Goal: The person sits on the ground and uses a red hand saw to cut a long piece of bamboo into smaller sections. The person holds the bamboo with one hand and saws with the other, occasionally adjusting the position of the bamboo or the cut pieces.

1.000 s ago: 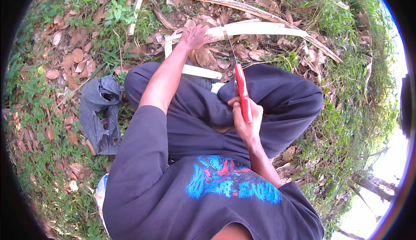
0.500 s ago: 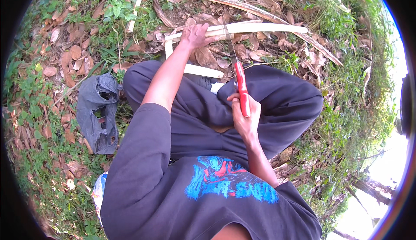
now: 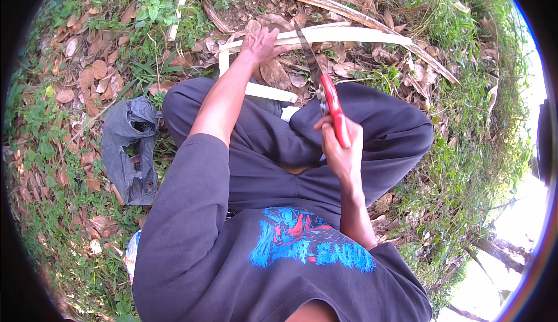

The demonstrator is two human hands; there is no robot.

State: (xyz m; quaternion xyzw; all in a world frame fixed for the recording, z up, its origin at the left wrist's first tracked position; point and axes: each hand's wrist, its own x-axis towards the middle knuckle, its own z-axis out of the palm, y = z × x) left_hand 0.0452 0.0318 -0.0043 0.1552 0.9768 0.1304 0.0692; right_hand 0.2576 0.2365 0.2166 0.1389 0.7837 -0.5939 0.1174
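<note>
- Stretching over dry leaves (image 3: 273,75) beyond the crossed legs (image 3: 389,139): a long, pale wooden strip (image 3: 360,35).
- Red-handled saw (image 3: 329,92), blade crossing the strip; contact unclear.
- Right hand (image 3: 344,158), fingers closed around the saw's handle, tips hidden.
- Left hand (image 3: 259,45), fingers curled over the strip's left part, undersides hidden.

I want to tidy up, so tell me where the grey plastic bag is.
In the head view, the grey plastic bag lies at the left, beside the person's left knee.

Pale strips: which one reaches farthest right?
The long strip under the left hand, running past the saw; the short strip near the legs ends left of the saw.
</note>
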